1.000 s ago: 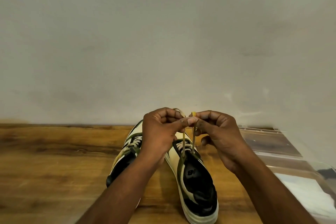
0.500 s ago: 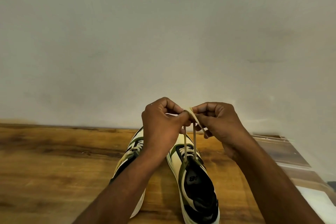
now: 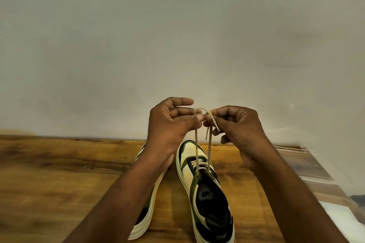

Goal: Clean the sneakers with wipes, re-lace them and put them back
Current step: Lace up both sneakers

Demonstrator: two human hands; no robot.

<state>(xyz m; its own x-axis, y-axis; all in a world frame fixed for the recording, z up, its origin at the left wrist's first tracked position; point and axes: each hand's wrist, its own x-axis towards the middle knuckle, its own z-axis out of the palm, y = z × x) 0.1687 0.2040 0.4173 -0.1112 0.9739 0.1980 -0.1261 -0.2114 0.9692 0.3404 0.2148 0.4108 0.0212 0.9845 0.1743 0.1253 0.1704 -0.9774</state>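
Note:
Two cream, green and black sneakers stand side by side on the wooden table (image 3: 49,173), toes toward the wall. The right sneaker (image 3: 205,189) is in full view; the left sneaker (image 3: 150,203) is mostly hidden behind my left forearm. Two strands of a beige lace (image 3: 209,144) rise taut from the right sneaker's top eyelets. My left hand (image 3: 169,124) pinches one strand between thumb and fingers, its upper fingers stretched out. My right hand (image 3: 237,126) pinches the other strand, with a lace end looped over between the two hands.
A clear plastic lid or container (image 3: 308,165) lies on the table at the right edge, with something white (image 3: 343,221) beyond it in the lower right corner. A plain wall (image 3: 177,45) rises directly behind the table.
Both hands have risen with the lace, pulling the strands longer above the sneaker. A lace end now arcs between the hands, and my left hand's upper fingers have spread out.

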